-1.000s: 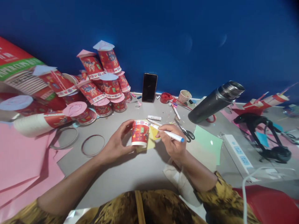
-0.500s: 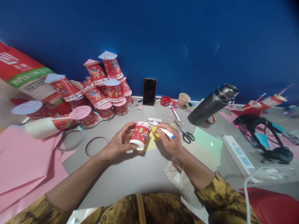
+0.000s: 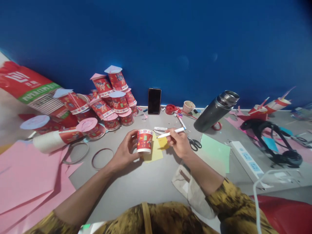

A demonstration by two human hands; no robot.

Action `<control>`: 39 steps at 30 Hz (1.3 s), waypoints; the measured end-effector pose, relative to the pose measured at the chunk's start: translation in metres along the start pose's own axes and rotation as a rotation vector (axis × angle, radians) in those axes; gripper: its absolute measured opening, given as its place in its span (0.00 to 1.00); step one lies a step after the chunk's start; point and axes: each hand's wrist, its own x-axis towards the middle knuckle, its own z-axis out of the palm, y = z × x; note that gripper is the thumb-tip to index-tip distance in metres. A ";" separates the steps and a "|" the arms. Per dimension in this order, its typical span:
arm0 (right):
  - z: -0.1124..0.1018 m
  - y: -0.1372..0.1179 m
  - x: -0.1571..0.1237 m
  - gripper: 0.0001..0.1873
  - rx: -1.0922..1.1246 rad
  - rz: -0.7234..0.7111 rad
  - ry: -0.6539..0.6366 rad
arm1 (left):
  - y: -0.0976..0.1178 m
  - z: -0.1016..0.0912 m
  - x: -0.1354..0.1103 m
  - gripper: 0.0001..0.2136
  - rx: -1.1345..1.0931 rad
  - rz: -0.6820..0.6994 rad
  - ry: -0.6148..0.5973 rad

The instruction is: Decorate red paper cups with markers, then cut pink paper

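My left hand (image 3: 125, 151) grips a red printed paper cup (image 3: 144, 141) that stands upside down on a yellow paper sheet (image 3: 153, 152). My right hand (image 3: 179, 143) pinches a white marker (image 3: 170, 132), its tip pointing left toward the cup's rim and not touching it. A small yellow paper piece (image 3: 162, 142) lies just below the marker's tip. Both hands sit over the middle of the grey table (image 3: 143, 182).
A pile of red cups with paper lids (image 3: 109, 97) stands at the back left, with pink sheets (image 3: 26, 175) and two rings (image 3: 102, 158) nearby. A phone (image 3: 154, 101), scissors (image 3: 195, 143), green paper (image 3: 215, 152), a steel flask (image 3: 214, 110) and a power strip (image 3: 246, 157) lie to the right.
The cup was tilted in my left hand and now stands upright on the yellow sheet. My right hand has swung the marker so its far end points up and right.
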 end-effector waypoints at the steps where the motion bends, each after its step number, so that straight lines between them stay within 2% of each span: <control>1: -0.001 0.000 0.002 0.29 0.031 0.023 0.004 | -0.001 0.000 0.000 0.39 -0.008 -0.009 0.004; 8: -0.002 0.000 0.006 0.29 0.178 0.179 0.015 | -0.008 -0.005 0.002 0.40 -0.067 -0.046 -0.015; 15: 0.004 0.001 -0.002 0.27 0.187 0.208 0.024 | -0.008 -0.002 -0.001 0.40 0.013 -0.058 0.037; 18: 0.008 0.003 -0.012 0.23 0.066 0.115 0.026 | -0.005 0.002 -0.002 0.39 0.068 -0.044 0.055; 21: 0.012 0.001 -0.024 0.15 -0.181 -0.063 0.009 | -0.003 0.004 -0.004 0.39 0.098 -0.020 0.057; 25: 0.017 -0.004 -0.035 0.04 -0.398 -0.225 -0.027 | -0.004 0.005 -0.006 0.38 0.195 0.046 0.059; 33: 0.019 -0.006 -0.034 0.04 -0.583 -0.456 -0.127 | -0.006 0.003 -0.008 0.38 0.234 0.113 0.021; 39: 0.018 -0.005 -0.034 0.04 -0.617 -0.526 -0.145 | -0.006 0.004 -0.009 0.38 0.228 0.120 0.003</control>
